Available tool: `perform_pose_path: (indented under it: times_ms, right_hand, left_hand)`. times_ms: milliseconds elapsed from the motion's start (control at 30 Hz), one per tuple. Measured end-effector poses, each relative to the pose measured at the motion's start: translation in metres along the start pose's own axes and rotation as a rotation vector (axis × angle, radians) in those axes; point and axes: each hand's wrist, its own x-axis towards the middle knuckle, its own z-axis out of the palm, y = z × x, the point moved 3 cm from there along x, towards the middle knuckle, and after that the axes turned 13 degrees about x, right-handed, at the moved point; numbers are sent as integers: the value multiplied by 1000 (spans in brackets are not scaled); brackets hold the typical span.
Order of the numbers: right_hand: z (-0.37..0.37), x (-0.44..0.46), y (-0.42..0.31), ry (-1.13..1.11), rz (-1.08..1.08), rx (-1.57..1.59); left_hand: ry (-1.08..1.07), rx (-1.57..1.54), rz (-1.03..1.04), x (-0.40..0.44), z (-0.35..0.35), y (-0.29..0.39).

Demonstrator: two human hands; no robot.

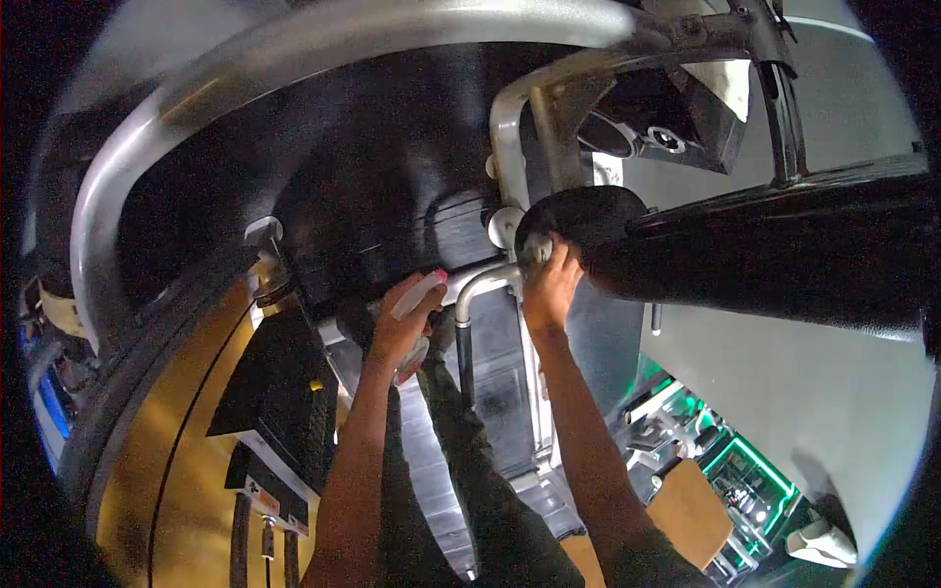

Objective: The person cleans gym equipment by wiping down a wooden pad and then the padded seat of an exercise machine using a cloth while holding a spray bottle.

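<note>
My left hand (397, 328) is wrapped around a spray bottle (416, 297) with a white head and a pinkish-red nozzle tip; part of its body shows below the fingers. My right hand (554, 289) is closed on a small whitish cloth (536, 248), held against the rounded end of a black padded part (583, 211) of a gym machine. Just below that hand, a bent metal handle (485, 279) with a dark grip hangs from the frame. The fingers partly cover the cloth.
A thick silver tube (392, 34) arches across the top. A long black pad (765, 250) extends right. A weight stack (279, 387) stands lower left. More gym equipment and green lights (760, 461) are at lower right. My legs (480, 470) are below.
</note>
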Motion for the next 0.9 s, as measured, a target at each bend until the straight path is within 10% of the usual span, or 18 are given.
perform_pose_path:
  times_ms: [233,533,900]
  right_hand:
    - [43,80,37,231,-108,-136]
    - [11,50,7,-68,403,226]
    - [2,-87,48,161,-5,39]
  left_hand:
    - [-46,42,-26,-1,7,5]
    - [-8,29,47,-8,-10,-9]
    - [-64,78,-127,-13,-5,-16]
